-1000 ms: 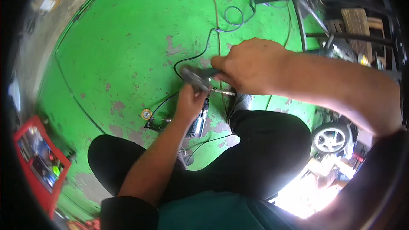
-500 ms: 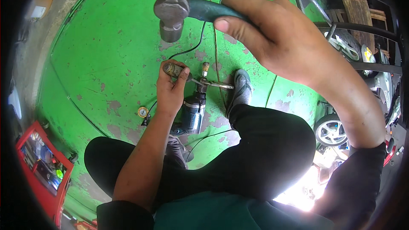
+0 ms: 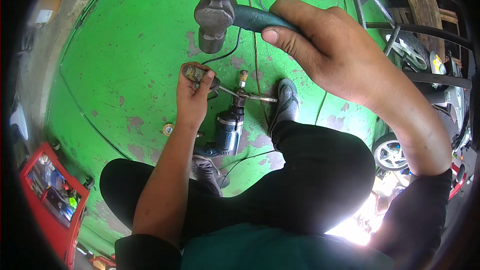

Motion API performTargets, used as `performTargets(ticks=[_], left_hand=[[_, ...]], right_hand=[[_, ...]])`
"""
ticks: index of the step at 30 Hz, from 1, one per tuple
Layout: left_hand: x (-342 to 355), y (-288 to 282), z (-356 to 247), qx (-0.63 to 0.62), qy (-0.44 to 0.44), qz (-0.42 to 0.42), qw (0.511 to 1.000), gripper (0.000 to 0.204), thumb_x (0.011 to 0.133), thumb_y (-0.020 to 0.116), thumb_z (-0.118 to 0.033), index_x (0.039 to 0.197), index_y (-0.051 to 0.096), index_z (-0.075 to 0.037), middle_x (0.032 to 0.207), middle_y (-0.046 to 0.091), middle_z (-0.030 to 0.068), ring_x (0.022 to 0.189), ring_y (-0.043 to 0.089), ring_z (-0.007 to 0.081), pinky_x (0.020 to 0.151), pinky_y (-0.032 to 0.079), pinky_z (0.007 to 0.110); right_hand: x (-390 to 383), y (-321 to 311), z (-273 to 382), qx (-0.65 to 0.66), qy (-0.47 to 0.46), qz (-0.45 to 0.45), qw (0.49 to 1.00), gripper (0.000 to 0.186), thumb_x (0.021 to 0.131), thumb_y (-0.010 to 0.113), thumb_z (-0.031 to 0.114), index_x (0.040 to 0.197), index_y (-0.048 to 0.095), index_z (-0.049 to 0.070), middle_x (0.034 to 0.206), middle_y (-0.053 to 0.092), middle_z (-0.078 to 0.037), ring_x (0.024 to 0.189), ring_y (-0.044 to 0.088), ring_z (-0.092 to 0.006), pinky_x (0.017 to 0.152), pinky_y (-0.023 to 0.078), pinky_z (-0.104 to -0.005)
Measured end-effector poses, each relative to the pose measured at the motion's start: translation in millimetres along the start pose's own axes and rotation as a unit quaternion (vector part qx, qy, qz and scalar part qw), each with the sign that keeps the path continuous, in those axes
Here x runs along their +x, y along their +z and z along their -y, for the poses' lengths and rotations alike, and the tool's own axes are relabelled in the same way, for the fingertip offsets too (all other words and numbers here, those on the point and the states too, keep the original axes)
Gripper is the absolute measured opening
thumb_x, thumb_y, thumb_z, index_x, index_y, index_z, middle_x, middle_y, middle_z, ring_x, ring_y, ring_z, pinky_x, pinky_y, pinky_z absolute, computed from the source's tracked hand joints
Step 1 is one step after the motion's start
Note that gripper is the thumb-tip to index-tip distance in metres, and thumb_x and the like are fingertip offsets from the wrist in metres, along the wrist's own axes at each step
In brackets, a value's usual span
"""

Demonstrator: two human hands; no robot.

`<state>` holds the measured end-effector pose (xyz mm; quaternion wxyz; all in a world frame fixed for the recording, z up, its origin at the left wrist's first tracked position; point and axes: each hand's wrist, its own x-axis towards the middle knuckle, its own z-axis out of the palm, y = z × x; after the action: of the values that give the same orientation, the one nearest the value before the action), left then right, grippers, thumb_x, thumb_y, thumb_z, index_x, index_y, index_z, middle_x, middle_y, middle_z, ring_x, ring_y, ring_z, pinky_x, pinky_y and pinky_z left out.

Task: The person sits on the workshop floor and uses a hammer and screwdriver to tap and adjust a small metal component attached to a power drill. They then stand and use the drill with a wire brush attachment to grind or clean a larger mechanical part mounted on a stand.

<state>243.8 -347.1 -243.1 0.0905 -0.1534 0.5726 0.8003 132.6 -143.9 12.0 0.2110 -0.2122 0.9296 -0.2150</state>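
Raised high and close to view is a ball-peen hammer [image 3: 215,12] with a dark teal handle, gripped by my right hand [image 3: 325,45]. My left hand [image 3: 194,100] is closed round the worn handle of a screwdriver [image 3: 193,73]. The screwdriver's metal shaft slants down to the chuck [image 3: 240,99] of a blue power drill [image 3: 227,137] lying on the floor; whether the tip touches cannot be made out. A short brass-coloured piece [image 3: 243,77] sticks out of the chuck's far end. Silver pliers [image 3: 262,98] extend from the chuck toward my right foot [image 3: 287,101].
The floor [image 3: 135,70] is green with peeling paint, crossed by several cables. A small round yellow-rimmed thing [image 3: 168,129] lies left of the drill. At left stands a red tool case [image 3: 60,195]. Black metal bars [image 3: 420,30] and a wheel [image 3: 390,152] are at right.
The hammer and my right hand have shifted right and slightly down. My left hand, with the screwdriver, has moved a little left, so the shaft lies at a flatter slant.
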Motion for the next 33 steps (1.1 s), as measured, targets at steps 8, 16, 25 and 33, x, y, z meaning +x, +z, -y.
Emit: performTargets(ticks=[8, 16, 25, 33], left_hand=[[4, -6, -4, 0.007, -0.022, 0.002, 1.000, 0.024, 0.102, 0.067, -0.018, 0.119, 0.052, -0.010, 0.105, 0.068, 0.0034, 0.093, 0.066, 0.0118, 0.082, 0.060, 0.032], [13, -11, -5, -0.022, -0.071, -0.021, 0.997, 0.020, 0.102, 0.067, -0.015, 0.114, 0.052, -0.011, 0.104, 0.068, 0.0036, 0.093, 0.065, 0.0121, 0.082, 0.059, 0.033], [37, -25, -5, -0.066, -0.154, 0.010, 0.986, 0.019, 0.102, 0.064, -0.016, 0.117, 0.053, -0.012, 0.108, 0.066, 0.0065, 0.100, 0.065, 0.0171, 0.082, 0.062, 0.043], [34, -15, -4, -0.060, -0.149, 0.031, 0.987, 0.021, 0.102, 0.065, -0.018, 0.118, 0.053, -0.013, 0.108, 0.065, 0.0046, 0.098, 0.063, 0.0163, 0.087, 0.060, 0.047]], right_hand=[[6, 0, -2, 0.012, 0.007, 0.005, 1.000, 0.031, 0.106, 0.059, 0.036, 0.103, 0.060, 0.005, 0.062, 0.050, -0.017, 0.056, 0.051, -0.0331, 0.057, 0.039, -0.0438], [13, 6, -3, 0.008, -0.021, -0.019, 1.000, 0.032, 0.105, 0.060, 0.036, 0.104, 0.061, 0.004, 0.063, 0.051, -0.019, 0.059, 0.054, -0.0353, 0.058, 0.040, -0.0454], [48, 16, 9, -0.054, -0.086, -0.027, 0.995, 0.036, 0.104, 0.058, 0.040, 0.104, 0.067, 0.005, 0.067, 0.060, -0.019, 0.066, 0.064, -0.0348, 0.066, 0.049, -0.0450], [105, -18, 78, -0.070, -0.134, 0.001, 0.989, 0.048, 0.107, 0.048, 0.042, 0.118, 0.066, -0.001, 0.106, 0.071, -0.026, 0.101, 0.067, -0.0440, 0.092, 0.052, -0.0500]])
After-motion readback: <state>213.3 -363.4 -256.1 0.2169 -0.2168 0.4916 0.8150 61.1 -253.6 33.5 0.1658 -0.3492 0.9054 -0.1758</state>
